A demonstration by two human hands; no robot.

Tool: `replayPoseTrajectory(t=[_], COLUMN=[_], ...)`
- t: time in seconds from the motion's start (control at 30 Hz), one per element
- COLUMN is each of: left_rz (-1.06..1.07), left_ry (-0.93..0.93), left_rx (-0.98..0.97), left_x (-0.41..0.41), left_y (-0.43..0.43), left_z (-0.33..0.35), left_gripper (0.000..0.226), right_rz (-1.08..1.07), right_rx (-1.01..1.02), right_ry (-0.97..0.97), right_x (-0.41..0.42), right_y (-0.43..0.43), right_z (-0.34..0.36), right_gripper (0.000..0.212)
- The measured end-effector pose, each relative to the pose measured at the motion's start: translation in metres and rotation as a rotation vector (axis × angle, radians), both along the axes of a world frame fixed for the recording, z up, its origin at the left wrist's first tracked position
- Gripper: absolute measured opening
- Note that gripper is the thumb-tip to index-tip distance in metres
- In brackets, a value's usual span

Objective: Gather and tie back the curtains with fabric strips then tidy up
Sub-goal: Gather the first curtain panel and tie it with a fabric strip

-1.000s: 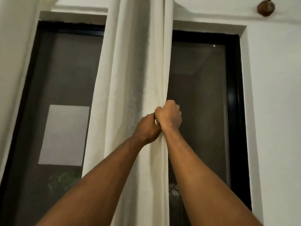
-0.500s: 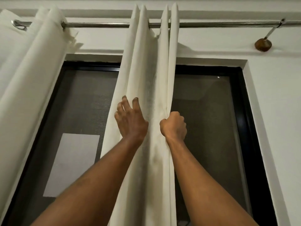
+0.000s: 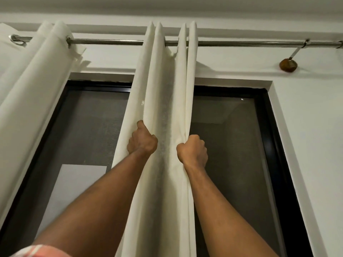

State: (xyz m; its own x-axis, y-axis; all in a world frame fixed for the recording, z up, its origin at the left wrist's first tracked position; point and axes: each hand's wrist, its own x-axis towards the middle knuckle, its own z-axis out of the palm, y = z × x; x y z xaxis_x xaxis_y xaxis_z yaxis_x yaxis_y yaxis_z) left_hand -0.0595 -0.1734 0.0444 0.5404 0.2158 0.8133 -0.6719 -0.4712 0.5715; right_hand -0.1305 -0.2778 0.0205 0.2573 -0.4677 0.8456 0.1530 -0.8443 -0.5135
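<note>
Dim, even indoor light, soft shadows, wide-angle bending at edges.

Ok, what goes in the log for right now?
middle curtain: on rod, no tie seen | left hand: grips its left fold | right hand: grips its right edge

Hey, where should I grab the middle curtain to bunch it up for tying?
Take the middle curtain by its two outer folds, closing in from both sides. Its pleats hang straight from the rod, so they stack inward; the left hand and right hand grip those folds.
</note>
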Motion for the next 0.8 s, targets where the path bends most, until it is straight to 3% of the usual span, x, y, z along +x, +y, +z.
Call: replayPoseTrajectory(t=[0.17,0.33,0.5,0.6,0.7,0.8], left_rz=[-0.115,-0.098,0.066,0.010,-0.022,-0.021], left_ry=[-0.044,-0.273,-0.499,-0.607,-0.590,-0.499], left_rx=[-0.063,0.311,0.500,0.509,0.470,0.373], left_x=[0.001,-0.038,-0.095,-0.123,-0.115,-0.077], left_y=[-0.015,-0.060,-0.084,-0.090,-0.079,-0.069], left_z=[0.013,0.024,0.052,0.060,0.054,0.020], left_gripper=[0.034,0.042,0.022,0.021,0.007,0.030], right_rz=[-0.010,0.014,0.058,0.081,0.082,0.104], right_rx=[0.003,-0.038,0.036,0.032,-0.001,0.000], right_ry=[0.003,0.024,-0.043,-0.001,0.062,0.044], right_x=[0.001,-0.002,-0.006,-0.012,-0.012,-0.004], right_y=[-0.006,-0.014,-0.026,-0.033,-0.039,-0.043], right_z=[-0.001,-0.003,0.004,0.010,0.005,-0.006], right_gripper=[0.012,0.019,0.028,0.031,0.026,0.023])
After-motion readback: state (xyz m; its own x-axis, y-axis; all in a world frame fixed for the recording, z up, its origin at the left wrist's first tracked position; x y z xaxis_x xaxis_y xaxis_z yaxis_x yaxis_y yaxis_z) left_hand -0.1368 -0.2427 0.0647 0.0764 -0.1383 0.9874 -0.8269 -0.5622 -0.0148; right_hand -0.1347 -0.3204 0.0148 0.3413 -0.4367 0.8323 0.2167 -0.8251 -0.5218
